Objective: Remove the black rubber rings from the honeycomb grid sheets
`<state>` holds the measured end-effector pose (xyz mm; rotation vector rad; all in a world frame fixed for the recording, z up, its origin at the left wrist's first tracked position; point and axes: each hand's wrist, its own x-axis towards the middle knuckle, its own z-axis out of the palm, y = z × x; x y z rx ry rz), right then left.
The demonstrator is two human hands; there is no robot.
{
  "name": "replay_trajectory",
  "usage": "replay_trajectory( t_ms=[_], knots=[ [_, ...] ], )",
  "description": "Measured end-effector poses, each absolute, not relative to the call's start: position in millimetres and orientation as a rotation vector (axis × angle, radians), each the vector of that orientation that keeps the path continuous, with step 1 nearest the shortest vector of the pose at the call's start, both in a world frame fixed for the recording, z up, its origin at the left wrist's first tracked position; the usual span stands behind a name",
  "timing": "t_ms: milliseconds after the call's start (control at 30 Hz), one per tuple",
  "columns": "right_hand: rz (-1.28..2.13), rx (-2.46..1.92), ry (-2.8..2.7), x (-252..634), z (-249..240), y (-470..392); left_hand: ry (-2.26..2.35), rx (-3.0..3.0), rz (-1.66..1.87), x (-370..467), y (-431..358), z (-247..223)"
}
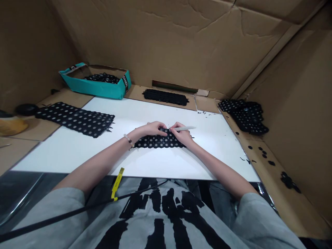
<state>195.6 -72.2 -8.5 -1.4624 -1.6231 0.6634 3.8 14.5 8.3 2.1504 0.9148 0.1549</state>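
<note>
A black sheet with rows of round holes (pixel 155 141) lies on the white board, in front of my body. My left hand (pixel 155 128) rests over its far edge, fingers bent and thumb tip on the sheet, holding it. In my right hand (pixel 183 135) is a slim white pen-shaped tool (pixel 184 128), gripped between thumb and fingers. Its front end is at the sheet's far edge, close to my left fingertips; the tip itself is too small to make out.
Cardboard walls (pixel 181 45) surround the white board (pixel 124 114). A teal box (pixel 95 90) holds more black pieces. Other holed sheets lie left (pixel 77 119) and right (pixel 246 116), with a dark stack (pixel 166 97) behind. Black discs (pixel 264 152) and scraps are scattered right. A black cable (pixel 85 207) crosses my lap.
</note>
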Motion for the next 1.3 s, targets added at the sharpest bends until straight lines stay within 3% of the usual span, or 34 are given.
replay_trajectory(
  t_ms=[167,400,767,1100,1300],
  knots=[
    [0.881,-1.337,-1.560,207.3,-12.6,-68.0,1.014,2.270,0.225,8.3,4.7,10.0],
    [0.913,-1.296,-1.624,207.4,-13.1,-69.0,0.998,2.150,0.299,7.3,9.1,4.1],
    [0.560,-1.471,-1.742,193.3,-15.2,-73.3,0.744,1.863,0.280,5.9,18.0,2.9],
    [0.794,-1.502,-1.649,216.6,1.2,-72.0,1.018,2.284,0.303,2.0,11.8,8.9],
    [0.851,-1.324,-1.524,207.8,-2.6,-69.2,1.008,2.212,0.256,3.7,11.9,10.1]
  ],
)
